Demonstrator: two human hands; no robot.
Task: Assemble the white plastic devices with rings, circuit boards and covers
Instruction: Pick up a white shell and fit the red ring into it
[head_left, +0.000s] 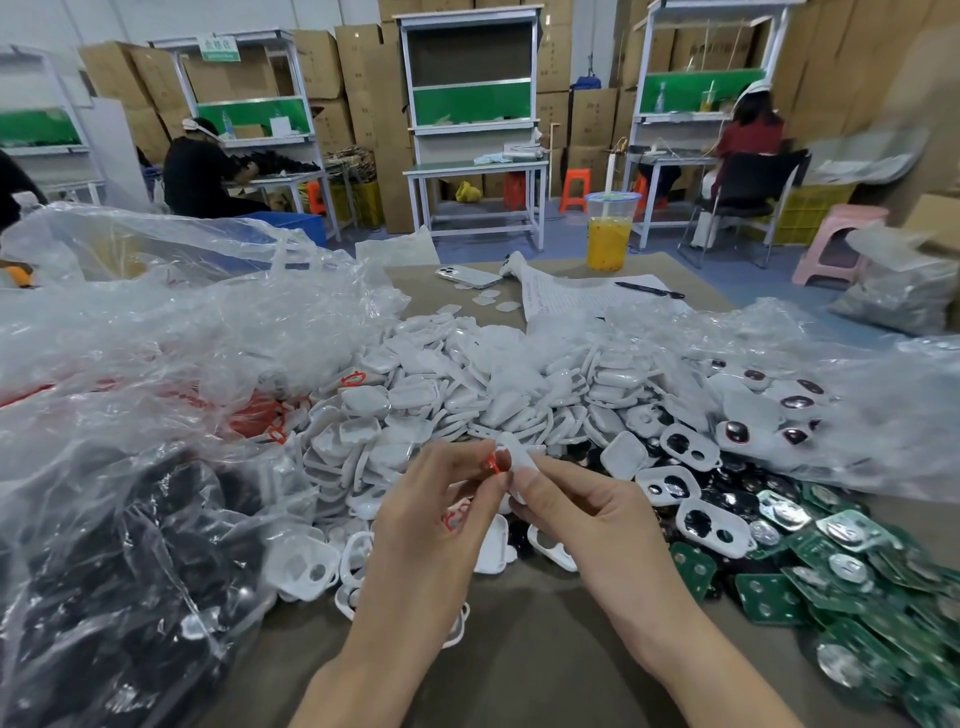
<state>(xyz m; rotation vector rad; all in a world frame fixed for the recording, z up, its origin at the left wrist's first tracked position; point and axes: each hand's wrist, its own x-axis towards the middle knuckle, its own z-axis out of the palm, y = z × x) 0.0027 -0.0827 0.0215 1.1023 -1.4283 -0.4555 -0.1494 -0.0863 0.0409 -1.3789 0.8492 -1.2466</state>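
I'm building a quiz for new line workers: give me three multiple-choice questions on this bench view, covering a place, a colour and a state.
1. Where do the green circuit boards lie? A. right side of the table B. inside a bag C. behind the cup
2. What colour is the ring the left hand pinches? A. blue B. red C. black
3. What is the right hand doing? A. lying flat B. writing C. gripping a white plastic part
Answers: 1 A, they spread at lower right; 2 B, red shows in its pinch; 3 C, it curls round the part.
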